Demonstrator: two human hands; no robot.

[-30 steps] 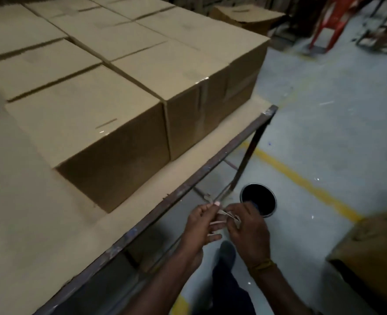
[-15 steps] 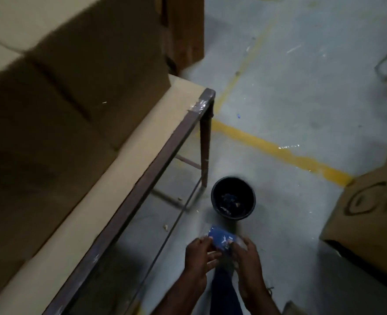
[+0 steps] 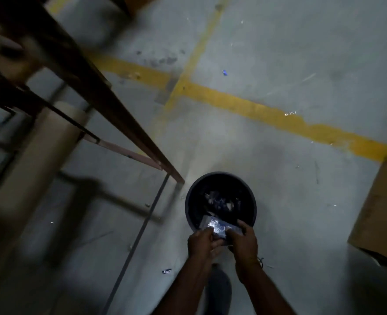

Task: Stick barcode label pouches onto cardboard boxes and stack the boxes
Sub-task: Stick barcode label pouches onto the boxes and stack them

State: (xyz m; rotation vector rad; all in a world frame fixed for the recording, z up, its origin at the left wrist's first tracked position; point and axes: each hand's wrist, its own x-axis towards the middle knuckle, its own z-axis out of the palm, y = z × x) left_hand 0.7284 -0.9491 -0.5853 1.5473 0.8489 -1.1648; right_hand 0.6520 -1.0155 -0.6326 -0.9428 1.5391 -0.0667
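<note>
At the far left, a brown metal frame [image 3: 78,71] ran diagonally down toward the centre, blurred in the head view; beneath it lay a pale cardboard tube or roll [image 3: 40,151], its exact form unclear; a thin rod [image 3: 140,228] ran from the frame's lower end down toward the bottom edge. The grey concrete floor [image 3: 290,42] carried yellow painted lines [image 3: 245,105] that met in a junction left of centre; a small scrap [image 3: 166,271] lay on the floor beside the left forearm.

The left hand [image 3: 200,243] was curled, pinching the near left edge of a shiny, bluish label pouch [image 3: 214,226]; the pouch was held between both hands, directly above the near rim of a round black bin [image 3: 251,194]; whether pouch and rim touched could not be determined. The bin stood on the floor just beside the frame's foot and held a few pale and dark scraps at its bottom. The right hand [image 3: 242,239] gripped the pouch's right side, fingers curled over it; a thin cord showed at that wrist.

At the right edge, a cardboard box [image 3: 379,212] stood on the floor, well apart from the bin, with a dark printed mark on its face.
</note>
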